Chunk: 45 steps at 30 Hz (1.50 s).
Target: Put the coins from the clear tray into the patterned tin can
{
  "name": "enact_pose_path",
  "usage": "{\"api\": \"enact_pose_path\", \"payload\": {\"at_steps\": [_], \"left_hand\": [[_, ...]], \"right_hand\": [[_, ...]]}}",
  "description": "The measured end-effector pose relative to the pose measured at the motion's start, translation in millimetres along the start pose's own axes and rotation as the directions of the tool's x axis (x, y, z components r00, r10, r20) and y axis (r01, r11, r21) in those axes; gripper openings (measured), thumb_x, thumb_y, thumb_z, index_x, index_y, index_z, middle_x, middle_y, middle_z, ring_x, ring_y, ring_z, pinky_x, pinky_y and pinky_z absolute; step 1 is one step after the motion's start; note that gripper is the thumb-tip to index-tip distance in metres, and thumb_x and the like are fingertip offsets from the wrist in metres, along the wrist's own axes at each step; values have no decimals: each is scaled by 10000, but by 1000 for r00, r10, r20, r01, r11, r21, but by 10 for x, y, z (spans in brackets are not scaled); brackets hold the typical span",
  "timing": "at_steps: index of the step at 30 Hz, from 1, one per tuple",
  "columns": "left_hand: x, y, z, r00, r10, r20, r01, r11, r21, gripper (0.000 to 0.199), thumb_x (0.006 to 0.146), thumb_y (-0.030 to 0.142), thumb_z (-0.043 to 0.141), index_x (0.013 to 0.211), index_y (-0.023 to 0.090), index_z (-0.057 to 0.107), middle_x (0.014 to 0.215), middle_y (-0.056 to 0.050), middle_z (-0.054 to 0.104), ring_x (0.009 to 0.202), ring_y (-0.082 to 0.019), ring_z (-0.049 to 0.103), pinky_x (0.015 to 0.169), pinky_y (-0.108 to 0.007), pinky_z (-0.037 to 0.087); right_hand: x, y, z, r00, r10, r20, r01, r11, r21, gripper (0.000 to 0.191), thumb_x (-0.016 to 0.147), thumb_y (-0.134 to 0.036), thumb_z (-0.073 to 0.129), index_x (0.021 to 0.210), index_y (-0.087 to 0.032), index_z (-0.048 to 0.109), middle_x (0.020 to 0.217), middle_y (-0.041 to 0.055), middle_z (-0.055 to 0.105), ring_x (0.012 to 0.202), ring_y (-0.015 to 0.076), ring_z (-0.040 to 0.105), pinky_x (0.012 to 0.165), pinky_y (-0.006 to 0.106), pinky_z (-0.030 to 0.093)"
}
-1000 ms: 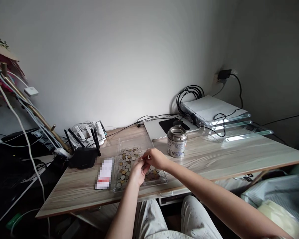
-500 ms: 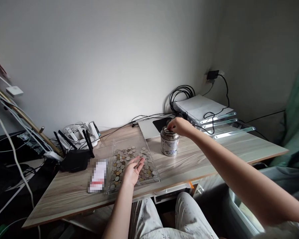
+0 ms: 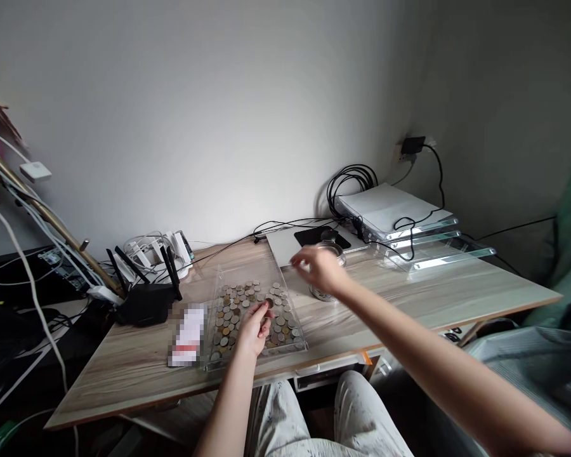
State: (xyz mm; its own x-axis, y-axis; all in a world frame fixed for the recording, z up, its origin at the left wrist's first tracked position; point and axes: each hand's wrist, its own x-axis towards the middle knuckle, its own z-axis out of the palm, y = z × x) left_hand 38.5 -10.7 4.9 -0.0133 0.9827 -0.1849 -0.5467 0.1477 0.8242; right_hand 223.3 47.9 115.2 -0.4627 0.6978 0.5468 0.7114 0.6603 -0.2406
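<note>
A clear tray [image 3: 299, 346] lies on the wooden desk [image 3: 394, 298], covered with several loose coins [image 3: 233, 311]. My left hand [image 3: 254, 327] rests palm up over the tray with a few coins held in its curled fingers. My right hand [image 3: 318, 266] hovers blurred between the tray and a small metal tin [image 3: 332, 293]; its fingers are spread and look empty. The hand hides most of the tin.
A black router [image 3: 145, 304] with antennas stands left of the tray, beside a white card [image 3: 188, 335]. A laptop [image 3: 285, 244] with a black mouse pad, coiled cables [image 3: 349, 181] and glass shelves [image 3: 433, 251] fill the back right. Wires hang at the left.
My right hand left the tray, reached the top of the tin, and is now coming back towards the tray. My left hand stayed over the coins and curled its fingers.
</note>
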Motion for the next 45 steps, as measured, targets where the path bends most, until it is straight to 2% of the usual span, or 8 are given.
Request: {"api": "enact_pose_path", "payload": {"at_steps": [3, 7, 12, 17, 26, 33, 37, 45], "left_hand": [[14, -19, -17, 1000, 2, 14, -2, 1000, -15, 232, 600, 289, 641, 717, 136, 511, 491, 55, 471, 287, 26, 242, 281, -113, 84], [1, -14, -8, 999, 9, 50, -9, 1000, -16, 193, 637, 275, 602, 741, 131, 525, 531, 36, 477, 316, 21, 260, 298, -118, 93], [11, 16, -4, 996, -90, -26, 86, 988, -127, 149, 684, 153, 493, 813, 95, 541, 590, 1, 476, 371, 0, 339, 312, -117, 176], [53, 5, -40, 983, -141, -114, 115, 970, -213, 232, 620, -26, 375, 770, 86, 511, 575, -24, 487, 416, -38, 428, 357, -135, 310], [-11, -1, -1, 999, -43, -29, 38, 985, -165, 229, 685, -41, 399, 861, 55, 509, 864, -169, 602, 879, -193, 579, 740, -257, 464], [-22, 17, 2, 1000, -17, -14, 17, 999, -32, 119, 728, 182, 528, 799, 89, 555, 777, -100, 620, 619, -92, 594, 420, -114, 395], [-14, 0, 6, 995, -8, 104, 0, 997, 74, 262, 681, 363, 570, 722, 105, 549, 459, 37, 472, 264, 21, 254, 267, -129, 96], [-23, 27, 15, 968, -143, 206, 132, 989, 66, 342, 744, 462, 415, 756, 137, 520, 417, 65, 368, 270, 3, 148, 295, -154, 43]], "right_hand": [[-130, -362, 411, 970, -58, 237, 39, 996, 83, 247, 732, -327, 498, 926, -215, 603, 853, 27, 609, 694, 122, 542, 565, 203, 377], [-147, -469, 681, 960, 2, 279, -37, 992, 121, 136, 701, -217, 519, 758, -215, 642, 743, 3, 626, 657, 116, 547, 547, 191, 364], [76, -82, 214, 995, 58, 79, -70, 983, 168, 180, 722, -234, 489, 798, -197, 649, 745, 14, 638, 654, 110, 547, 567, 184, 382], [232, 515, -365, 976, 218, 20, -210, 958, -195, 164, 649, -235, 534, 746, -238, 666, 733, -6, 640, 683, 137, 545, 527, 195, 359], [241, 802, -387, 958, 208, 195, -150, 950, -275, 196, 617, -174, 505, 703, -226, 674, 683, -9, 643, 642, 125, 554, 555, 196, 371], [93, 282, -171, 996, 10, -88, -24, 987, -158, 221, 724, -214, 460, 831, -169, 648, 826, 61, 630, 778, 160, 539, 686, 248, 377], [-44, -198, 296, 980, -111, 167, 75, 976, 206, 223, 741, -238, 460, 844, -170, 645, 784, 46, 635, 651, 115, 549, 578, 198, 387], [-9, -348, 749, 947, 11, 321, -167, 871, 462, 177, 665, -210, 511, 707, -116, 655, 594, 21, 628, 557, 111, 554, 505, 177, 385]]}}
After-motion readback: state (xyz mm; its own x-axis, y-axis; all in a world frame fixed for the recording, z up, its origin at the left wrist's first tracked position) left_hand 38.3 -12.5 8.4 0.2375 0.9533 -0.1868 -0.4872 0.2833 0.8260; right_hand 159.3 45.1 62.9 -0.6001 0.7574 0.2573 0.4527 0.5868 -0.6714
